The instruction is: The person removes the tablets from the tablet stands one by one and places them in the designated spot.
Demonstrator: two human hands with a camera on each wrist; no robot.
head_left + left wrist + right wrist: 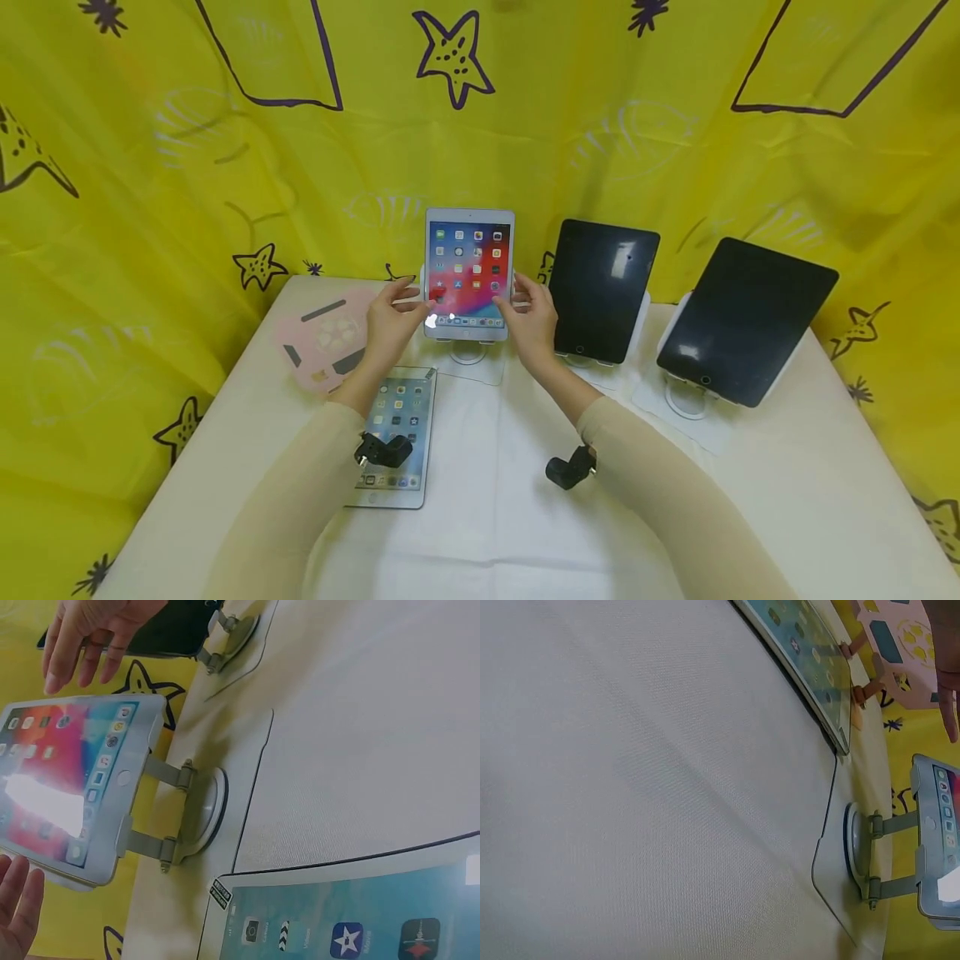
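A white tablet (470, 271) with a lit home screen sits upright on a white folding stand (468, 354) at the back. My left hand (395, 317) is just off its left side, fingers loosely bent; the left wrist view shows those fingers (21, 904) beside the tablet's edge. On the other side, my right hand (531, 317) hovers with relaxed fingers, and a small gap shows between its fingertips (52, 682) and the tablet. A second white tablet (401, 437), also lit, lies face up under my left forearm, partly hidden by it.
Two dark-screened black tablets, a nearer-upright one (603, 287) and a tilted one (750, 321), rest on white stands to the right. A pink stand (322, 337) with cutouts is at the left. Behind the white-covered table (495, 533) hangs a yellow patterned curtain (525, 150).
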